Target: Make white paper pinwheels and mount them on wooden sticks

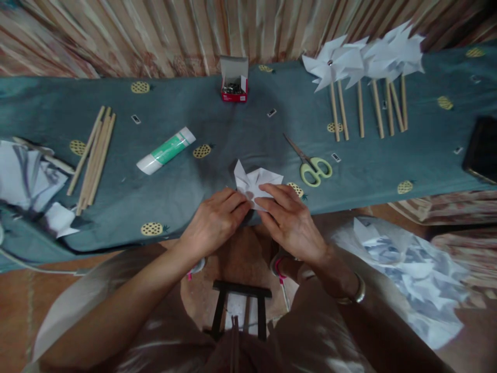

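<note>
A white paper pinwheel, partly folded with pointed corners standing up, lies at the table's front edge between my hands. My left hand pinches its lower left side, thumb and fingers pressed together. My right hand rests its fingers over the paper's right side and holds it down. The fingers cover much of the lower part of the paper. Close on the right lie scissors with light green handles, blades toward the back. A white and green glue tube lies to the left.
An open red box of small metal pins stands at the back. Finished pinwheels on sticks lie at the back right. Loose wooden sticks and paper pieces are at left. A bag of folded paper sits low right.
</note>
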### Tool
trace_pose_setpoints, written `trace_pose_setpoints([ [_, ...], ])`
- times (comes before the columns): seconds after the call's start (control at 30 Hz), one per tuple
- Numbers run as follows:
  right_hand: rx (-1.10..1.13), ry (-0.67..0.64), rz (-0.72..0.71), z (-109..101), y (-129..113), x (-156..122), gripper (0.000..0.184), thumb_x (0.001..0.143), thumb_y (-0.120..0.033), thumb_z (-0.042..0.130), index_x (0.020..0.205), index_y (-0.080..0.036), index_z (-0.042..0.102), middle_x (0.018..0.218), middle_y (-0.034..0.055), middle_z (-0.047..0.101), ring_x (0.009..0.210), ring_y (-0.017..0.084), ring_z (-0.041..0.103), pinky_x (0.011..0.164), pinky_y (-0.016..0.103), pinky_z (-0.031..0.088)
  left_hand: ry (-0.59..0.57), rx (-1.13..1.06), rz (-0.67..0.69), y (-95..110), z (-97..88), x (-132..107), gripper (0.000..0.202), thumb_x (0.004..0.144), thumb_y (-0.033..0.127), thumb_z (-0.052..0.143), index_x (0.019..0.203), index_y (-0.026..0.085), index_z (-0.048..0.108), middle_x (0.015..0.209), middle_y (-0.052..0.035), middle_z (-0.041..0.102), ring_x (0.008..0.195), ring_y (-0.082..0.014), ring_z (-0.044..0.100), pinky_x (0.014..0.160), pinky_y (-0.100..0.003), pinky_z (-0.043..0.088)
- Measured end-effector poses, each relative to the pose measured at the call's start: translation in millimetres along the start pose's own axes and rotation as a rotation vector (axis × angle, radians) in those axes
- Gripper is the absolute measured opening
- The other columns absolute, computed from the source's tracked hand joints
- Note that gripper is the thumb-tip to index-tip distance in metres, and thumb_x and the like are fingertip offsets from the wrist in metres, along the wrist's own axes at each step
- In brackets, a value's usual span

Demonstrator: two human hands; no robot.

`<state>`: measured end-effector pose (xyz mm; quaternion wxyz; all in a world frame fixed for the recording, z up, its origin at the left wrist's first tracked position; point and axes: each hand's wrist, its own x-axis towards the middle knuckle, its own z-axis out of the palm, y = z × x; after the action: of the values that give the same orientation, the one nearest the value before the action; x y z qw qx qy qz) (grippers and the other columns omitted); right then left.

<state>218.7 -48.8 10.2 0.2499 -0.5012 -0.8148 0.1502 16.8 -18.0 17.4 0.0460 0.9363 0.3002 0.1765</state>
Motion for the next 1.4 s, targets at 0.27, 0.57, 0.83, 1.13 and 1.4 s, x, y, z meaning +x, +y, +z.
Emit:
trace_pose_setpoints([
  [0.27,0.019,-0.022,0.003,-4,-1,-18,0.020,0.094,-0.018,0.054,0.106,-0.021,0.069,0.127,0.0104,0.067,0.120,0.027,0.059,0.103,0.048,0.052,-0.022,-0.023,-0.012,0,-1.0,-3,0.016,0.098,0.015,0.051,0.103,0.010,0.066,0.097,-0.0091,0.070,0.088,-0.0196,0.061,0.074,-0.029,0.055],
  [0.57,0.200,0.077,0.102,-19,2,-22,0.014,0.087,-0.026,0.068,0.101,-0.026,0.068,0.123,0.0076,0.070,0.117,0.027,0.064,0.103,0.050,0.050,-0.027,-0.025,-0.026,-1,2.5,-6,0.019,0.098,0.014,0.049,0.105,0.012,0.066,0.101,-0.0102,0.070,0.092,-0.0202,0.063,0.077,-0.032,0.057],
  [0.83,0.336,0.038,0.185,-14,7,-18,0.011,0.088,-0.020,0.065,0.096,-0.026,0.070,0.127,0.0067,0.068,0.120,0.023,0.063,0.107,0.047,0.048,0.052,-0.078,-0.027,1,2.2,-4,0.014,0.096,0.013,0.053,0.094,0.011,0.067,0.090,-0.0082,0.070,0.083,-0.0183,0.064,0.071,-0.029,0.057],
  [1.13,0.610,-0.001,0.273,-22,8,-12,0.016,0.088,-0.027,0.066,0.103,-0.027,0.071,0.121,0.0063,0.071,0.118,0.022,0.065,0.102,0.042,0.054,0.080,-0.123,-0.024,3,2.0,-3,0.013,0.094,0.011,0.054,0.095,0.011,0.067,0.092,-0.0089,0.072,0.084,-0.0181,0.064,0.073,-0.030,0.059],
  [1.4,0.549,-0.015,0.280,-17,12,-12,0.019,0.084,-0.017,0.068,0.099,-0.027,0.072,0.122,0.0044,0.071,0.118,0.021,0.065,0.105,0.044,0.050,0.103,-0.175,-0.058,2,3.9,-2,0.011,0.092,0.010,0.056,0.094,0.011,0.067,0.090,-0.0090,0.071,0.083,-0.0187,0.065,0.073,-0.031,0.059],
])
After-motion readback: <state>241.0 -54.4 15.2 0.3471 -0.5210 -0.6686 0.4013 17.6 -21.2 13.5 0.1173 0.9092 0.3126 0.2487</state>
